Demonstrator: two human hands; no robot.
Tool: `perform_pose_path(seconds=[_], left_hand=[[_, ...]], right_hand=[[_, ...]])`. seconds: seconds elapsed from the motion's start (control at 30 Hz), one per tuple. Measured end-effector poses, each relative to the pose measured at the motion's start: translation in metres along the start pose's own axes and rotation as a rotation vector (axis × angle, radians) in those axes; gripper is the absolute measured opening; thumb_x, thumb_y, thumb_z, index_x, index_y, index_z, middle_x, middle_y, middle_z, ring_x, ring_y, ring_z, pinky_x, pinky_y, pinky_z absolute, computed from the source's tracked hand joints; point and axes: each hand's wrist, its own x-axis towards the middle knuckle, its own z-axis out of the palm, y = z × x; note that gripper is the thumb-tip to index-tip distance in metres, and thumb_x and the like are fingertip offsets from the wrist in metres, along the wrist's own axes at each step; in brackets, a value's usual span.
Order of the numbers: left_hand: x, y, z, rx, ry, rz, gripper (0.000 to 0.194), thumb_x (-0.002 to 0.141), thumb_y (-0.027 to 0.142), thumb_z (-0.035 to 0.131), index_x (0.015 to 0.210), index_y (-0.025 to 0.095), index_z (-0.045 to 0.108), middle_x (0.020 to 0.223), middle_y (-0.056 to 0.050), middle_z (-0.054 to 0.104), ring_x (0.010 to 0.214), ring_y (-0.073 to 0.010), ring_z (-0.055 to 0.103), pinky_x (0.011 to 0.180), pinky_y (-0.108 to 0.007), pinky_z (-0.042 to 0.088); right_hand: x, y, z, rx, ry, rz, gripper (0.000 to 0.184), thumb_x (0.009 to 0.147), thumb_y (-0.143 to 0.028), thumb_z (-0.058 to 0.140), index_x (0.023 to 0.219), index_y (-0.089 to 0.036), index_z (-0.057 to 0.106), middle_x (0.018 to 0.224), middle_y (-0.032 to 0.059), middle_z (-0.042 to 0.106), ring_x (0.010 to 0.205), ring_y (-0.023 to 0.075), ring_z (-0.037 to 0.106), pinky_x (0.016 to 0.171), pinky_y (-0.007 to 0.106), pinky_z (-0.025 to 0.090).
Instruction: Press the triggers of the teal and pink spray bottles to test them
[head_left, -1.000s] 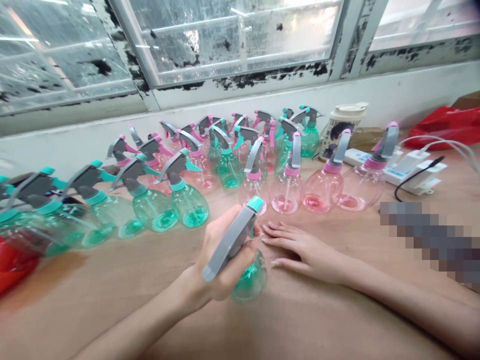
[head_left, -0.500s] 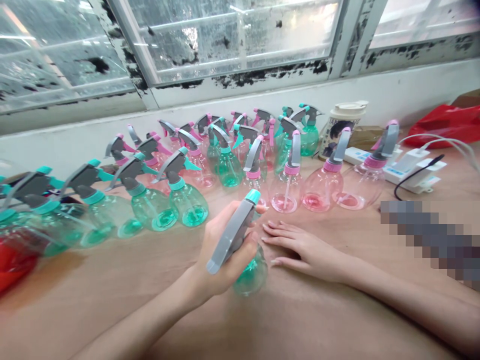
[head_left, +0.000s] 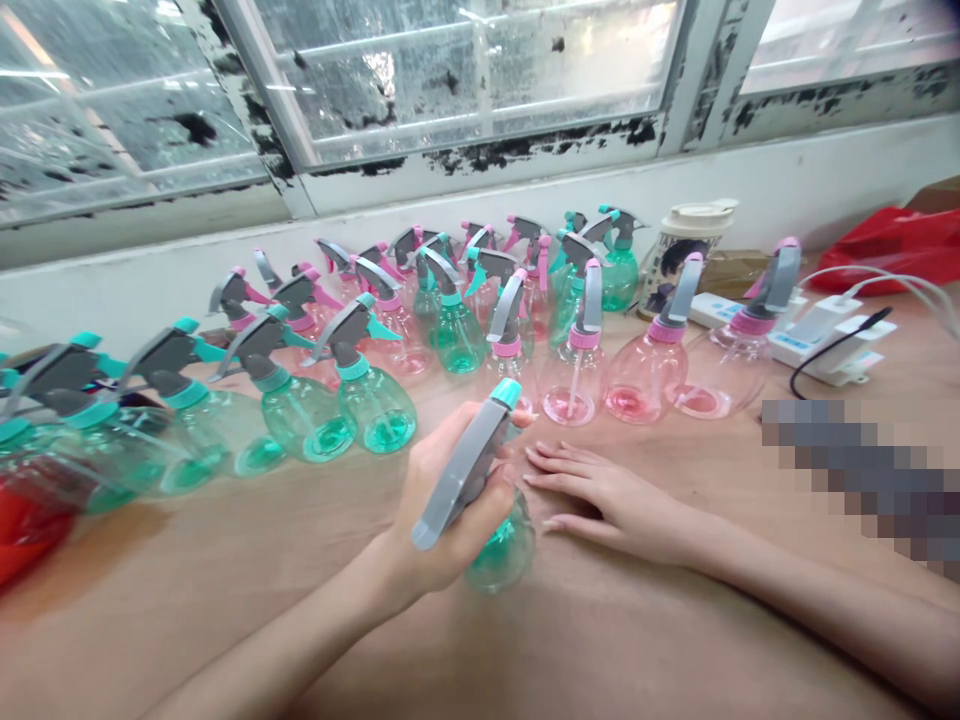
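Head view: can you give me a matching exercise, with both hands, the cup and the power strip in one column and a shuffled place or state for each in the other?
1. Left hand
2. Right hand
3. Cup
4. Power strip

A. Topped with a pale lid
B. Spread on the table
C. Lying near white cables
D. Gripping a green bottle

Pairs: 1-D, 2-B, 3-A, 4-C.
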Motion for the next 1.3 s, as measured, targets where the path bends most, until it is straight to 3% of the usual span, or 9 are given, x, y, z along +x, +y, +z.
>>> perform_pose_path(seconds=[0.1, 0.27, 0.47, 0.63, 0.83, 1.3], left_hand=[[-0.003, -0.005, -0.004, 0.003, 0.001, -0.001, 0.019, 0.084, 0.026, 0.054, 0.1, 0.022, 0.064, 0.074, -0.001, 0.061, 0.062, -0.0164, 0.059, 0.064, -0.032, 0.053], [-0.008, -0.009, -0.009, 0.013, 0.029, -0.08, 0.009, 0.082, 0.028, 0.058, 0.085, 0.021, 0.063, 0.069, 0.001, 0.062, 0.049, -0.0127, 0.053, 0.054, -0.029, 0.049], [0.0, -0.002, -0.004, 0.002, -0.005, 0.003, 0.023, 0.083, 0.022, 0.052, 0.104, 0.022, 0.063, 0.084, -0.002, 0.065, 0.067, -0.0163, 0.061, 0.071, -0.033, 0.052], [-0.001, 0.0, 0.0, 0.038, 0.054, -0.003, 0.025, 0.087, 0.022, 0.05, 0.11, 0.021, 0.059, 0.102, -0.006, 0.066, 0.086, -0.0198, 0.064, 0.077, -0.033, 0.052], [-0.003, -0.001, 0.0, 0.049, 0.052, -0.015, 0.025, 0.087, 0.022, 0.049, 0.11, 0.022, 0.059, 0.088, -0.004, 0.065, 0.078, -0.0193, 0.064, 0.074, -0.034, 0.053], [-0.002, 0.0, 0.001, 0.062, 0.045, -0.009, 0.024, 0.087, 0.022, 0.05, 0.11, 0.022, 0.059, 0.083, -0.003, 0.065, 0.083, -0.0217, 0.066, 0.072, -0.033, 0.052]], right_hand=[[0.0, -0.001, 0.0, 0.01, 0.01, -0.006, 0.054, 0.095, -0.05, 0.055, 0.143, -0.028, 0.049, 0.155, 0.0051, 0.038, 0.144, 0.028, 0.033, 0.117, 0.051, 0.03], [0.001, -0.001, -0.001, -0.004, -0.016, 0.014, 0.055, 0.095, -0.052, 0.053, 0.144, -0.027, 0.048, 0.155, 0.0052, 0.037, 0.144, 0.0278, 0.032, 0.118, 0.051, 0.029], [0.001, -0.002, -0.002, -0.023, -0.028, 0.016, 0.055, 0.096, -0.052, 0.051, 0.143, -0.025, 0.048, 0.156, 0.0053, 0.036, 0.145, 0.0273, 0.03, 0.118, 0.051, 0.029], [0.0, -0.001, -0.001, 0.019, 0.0, 0.002, 0.053, 0.095, -0.049, 0.054, 0.144, -0.028, 0.048, 0.155, 0.0047, 0.037, 0.144, 0.0278, 0.031, 0.118, 0.051, 0.029], [0.0, -0.001, -0.001, 0.024, -0.005, 0.011, 0.054, 0.095, -0.05, 0.055, 0.143, -0.029, 0.048, 0.155, 0.0047, 0.037, 0.144, 0.0285, 0.032, 0.118, 0.052, 0.027], [0.0, -0.002, -0.002, 0.022, 0.001, 0.005, 0.053, 0.095, -0.049, 0.055, 0.143, -0.028, 0.049, 0.155, 0.0054, 0.038, 0.144, 0.0284, 0.032, 0.117, 0.052, 0.029]])
